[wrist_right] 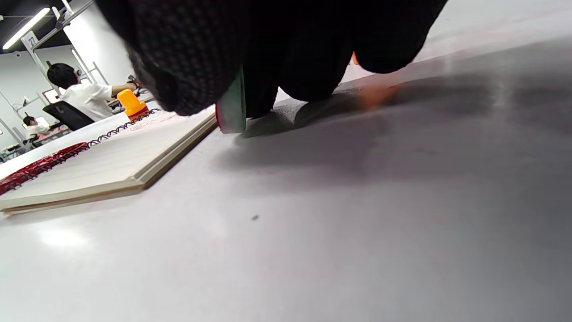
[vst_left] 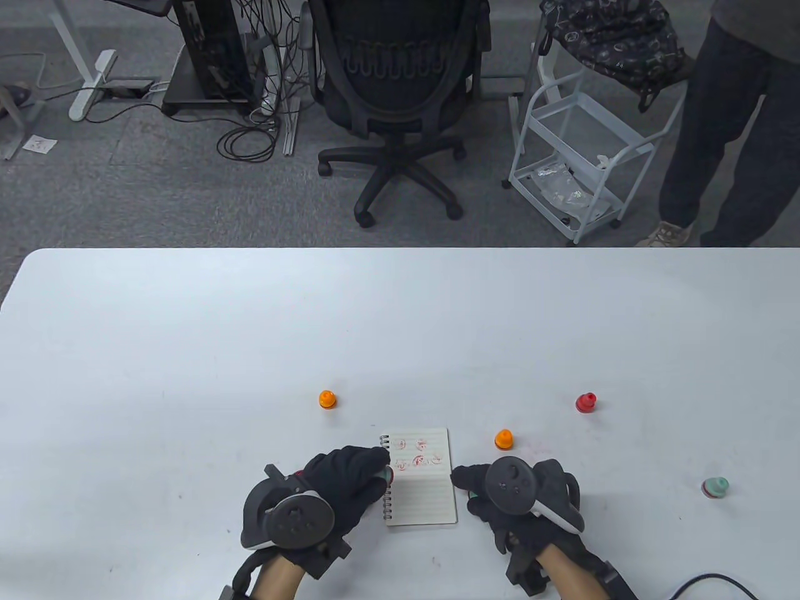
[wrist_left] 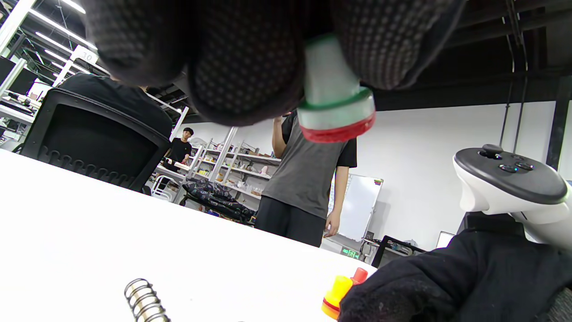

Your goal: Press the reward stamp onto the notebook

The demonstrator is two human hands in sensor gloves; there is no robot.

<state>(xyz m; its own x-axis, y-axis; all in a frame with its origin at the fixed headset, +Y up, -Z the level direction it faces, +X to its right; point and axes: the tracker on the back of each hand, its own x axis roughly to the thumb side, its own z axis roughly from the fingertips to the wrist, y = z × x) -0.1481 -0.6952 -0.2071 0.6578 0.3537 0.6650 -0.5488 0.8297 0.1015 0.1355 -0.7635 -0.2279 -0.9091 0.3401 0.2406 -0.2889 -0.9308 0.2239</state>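
A: Stamp (wrist_left: 336,105): where is it?
B: Gripped in the left hand (vst_left: 347,481), raised over the left, spiral edge of the notebook (vst_left: 420,476), red face down.
A: And the right hand (vst_left: 500,494)?
B: Just right of the notebook, fingers curled around a green-and-red piece (wrist_right: 232,112) on the table (vst_left: 187,350).
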